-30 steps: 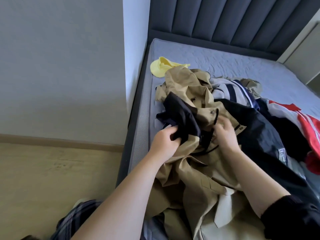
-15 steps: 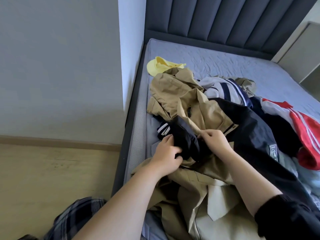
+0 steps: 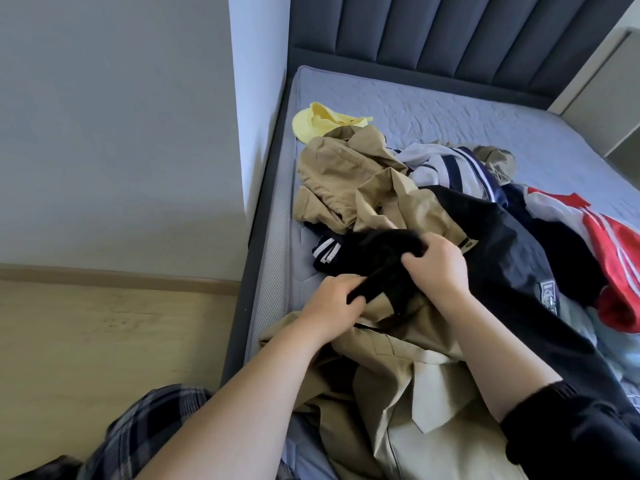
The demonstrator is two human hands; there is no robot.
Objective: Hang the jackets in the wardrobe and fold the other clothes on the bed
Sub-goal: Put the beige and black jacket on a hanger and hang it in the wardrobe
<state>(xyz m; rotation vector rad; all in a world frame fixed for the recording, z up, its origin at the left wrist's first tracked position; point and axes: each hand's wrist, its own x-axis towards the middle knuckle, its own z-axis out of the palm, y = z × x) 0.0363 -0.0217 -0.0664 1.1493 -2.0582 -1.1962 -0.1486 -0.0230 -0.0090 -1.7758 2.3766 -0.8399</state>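
A heap of clothes lies on the grey mattress [image 3: 398, 109]. On top is a beige jacket [image 3: 346, 174], with more beige cloth spread toward me. My left hand [image 3: 332, 306] and my right hand [image 3: 436, 265] both grip a small black garment [image 3: 381, 251] above the beige cloth. A navy piece with white stripes [image 3: 327, 251] sticks out just left of it. A large black jacket [image 3: 512, 258] lies to the right, under my right forearm. A red and white garment [image 3: 616, 251] lies at the right edge, a white and navy striped one [image 3: 450, 168] behind.
A yellow garment [image 3: 322, 123] lies at the mattress's far left corner. The dark padded headboard [image 3: 450, 32] stands behind. A white wall corner [image 3: 256, 98] hugs the bed's left side, with wooden floor [image 3: 104, 341] below it. A pale cabinet [image 3: 609, 95] is at the right.
Both hands have drawn the black garment nearer to me and bunched it. The beige jacket has dropped back flatter on the heap, uncovering the navy striped piece.
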